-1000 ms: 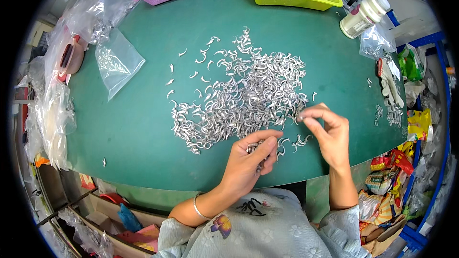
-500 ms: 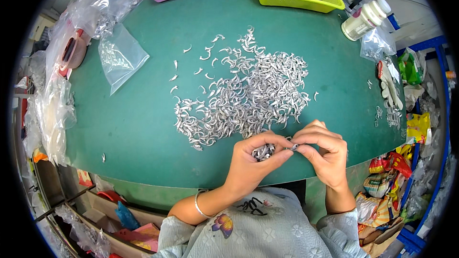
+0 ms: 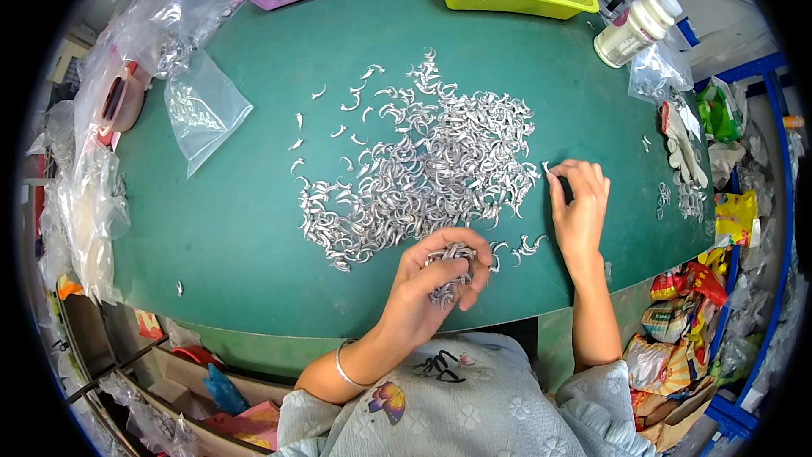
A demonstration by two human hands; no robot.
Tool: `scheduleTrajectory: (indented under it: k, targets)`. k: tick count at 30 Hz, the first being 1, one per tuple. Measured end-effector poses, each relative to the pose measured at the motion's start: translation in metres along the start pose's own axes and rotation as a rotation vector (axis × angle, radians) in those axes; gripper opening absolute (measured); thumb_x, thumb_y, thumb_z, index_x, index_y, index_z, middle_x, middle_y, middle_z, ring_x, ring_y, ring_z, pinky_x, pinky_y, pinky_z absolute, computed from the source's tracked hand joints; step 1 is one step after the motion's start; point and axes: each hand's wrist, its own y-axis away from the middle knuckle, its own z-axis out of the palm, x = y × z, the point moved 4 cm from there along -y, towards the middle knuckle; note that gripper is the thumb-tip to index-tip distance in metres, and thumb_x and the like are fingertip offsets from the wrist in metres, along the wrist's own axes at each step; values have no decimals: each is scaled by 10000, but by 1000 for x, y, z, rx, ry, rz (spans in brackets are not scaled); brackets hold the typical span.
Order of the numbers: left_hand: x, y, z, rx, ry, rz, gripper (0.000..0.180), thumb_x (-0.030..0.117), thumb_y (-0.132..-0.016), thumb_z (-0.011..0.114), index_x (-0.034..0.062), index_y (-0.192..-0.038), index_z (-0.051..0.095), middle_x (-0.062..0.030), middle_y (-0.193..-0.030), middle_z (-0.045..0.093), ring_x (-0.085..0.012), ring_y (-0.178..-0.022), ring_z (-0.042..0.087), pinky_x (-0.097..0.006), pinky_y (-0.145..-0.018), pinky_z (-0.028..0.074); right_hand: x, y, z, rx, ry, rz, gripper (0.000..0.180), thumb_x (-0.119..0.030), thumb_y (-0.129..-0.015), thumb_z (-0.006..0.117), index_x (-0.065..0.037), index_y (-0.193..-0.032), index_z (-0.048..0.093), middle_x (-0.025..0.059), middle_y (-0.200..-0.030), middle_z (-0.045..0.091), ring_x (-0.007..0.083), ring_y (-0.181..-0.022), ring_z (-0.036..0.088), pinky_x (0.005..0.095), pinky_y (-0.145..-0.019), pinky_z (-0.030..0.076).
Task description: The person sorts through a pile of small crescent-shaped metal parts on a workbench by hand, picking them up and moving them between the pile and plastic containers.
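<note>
Head view: near the table's (image 3: 211, 228) front edge, the left hand (image 3: 436, 275) is cupped, fingers curled around a bunch of small silver curved pieces (image 3: 448, 275). The right hand (image 3: 579, 203), toward the right edge, pinches one piece at its fingertips. Beyond lies the spread pile (image 3: 431, 165); baskets at the far edge.
</note>
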Motion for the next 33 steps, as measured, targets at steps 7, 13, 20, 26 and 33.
scheduleTrajectory:
  k: [7,13,20,26,33]
  targets:
    - [-5,-3,-5,174,-179,-36,182,132,-893,575,-21,-982,614,-32,-760,582,-72,-581,478,-208,-463,362,-51,10,-32,12,-170,-265,103,24,-719,634,-21,-792,576,89,-823,592,256,-782,538,345,-689,384]
    - [-5,1,-9,141,-120,-20,226,181,-927,522,-25,-925,616,-42,-764,582,-78,-584,483,-207,-463,366,-34,10,-22,-46,-291,-76,95,2,-722,654,-13,-797,598,97,-816,606,260,-757,541,343,-668,392]
    - [-6,1,-14,173,-75,-80,249,205,-939,482,-19,-940,590,-60,-793,564,-95,-568,470,-208,-434,354,-49,21,-2,-284,-206,-128,174,-70,-671,715,-40,-803,605,53,-829,547,241,-795,488,346,-684,352]
    - [-8,1,-13,164,-101,-79,207,136,-914,523,-19,-1030,595,-49,-805,562,-70,-561,446,-184,-429,325,-43,26,1,-308,-522,68,161,-8,-682,703,-32,-811,608,42,-782,583,171,-728,509,275,-639,370]
    - [-4,5,-8,156,-347,31,202,36,-827,630,-10,-1024,617,-12,-783,581,-28,-632,461,-174,-508,355,-51,41,-1,-445,-1197,489,104,1,-759,682,-20,-833,611,3,-784,604,46,-691,483,214,-634,393]
